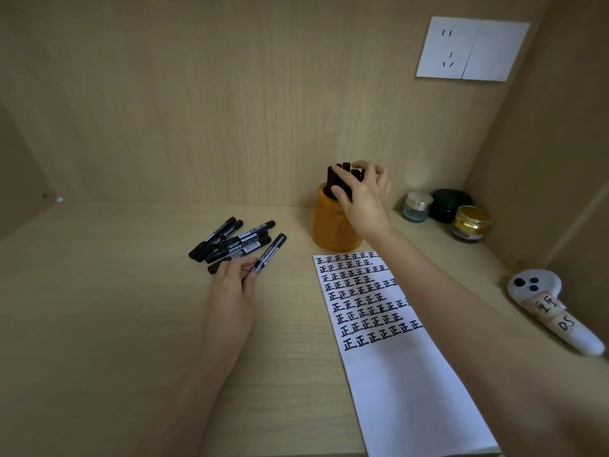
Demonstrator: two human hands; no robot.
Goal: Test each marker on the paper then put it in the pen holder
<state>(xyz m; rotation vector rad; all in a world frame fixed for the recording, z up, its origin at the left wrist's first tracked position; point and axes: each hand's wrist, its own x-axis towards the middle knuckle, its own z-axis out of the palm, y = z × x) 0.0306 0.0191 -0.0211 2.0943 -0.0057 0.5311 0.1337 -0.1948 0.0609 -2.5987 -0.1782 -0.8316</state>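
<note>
An orange pen holder point(329, 230) stands near the back wall with several black markers point(346, 167) sticking up out of it. My right hand point(364, 196) is at its mouth, fingers closed around a black marker point(341, 186) among those in the holder. A loose pile of black markers point(227, 240) lies on the desk to the left. My left hand point(232, 291) rests just in front of the pile and pinches one capped marker point(268, 255), tilted up and to the right. The white paper point(395, 374) lies between my arms, its top half filled with rows of black marks.
Three small jars stand at the back right: a clear one point(417, 206), a dark green one point(449, 204) and a gold-lidded one point(471, 222). A white controller point(547, 301) with a labelled handle lies at the right edge. A wall socket point(471, 49) sits above.
</note>
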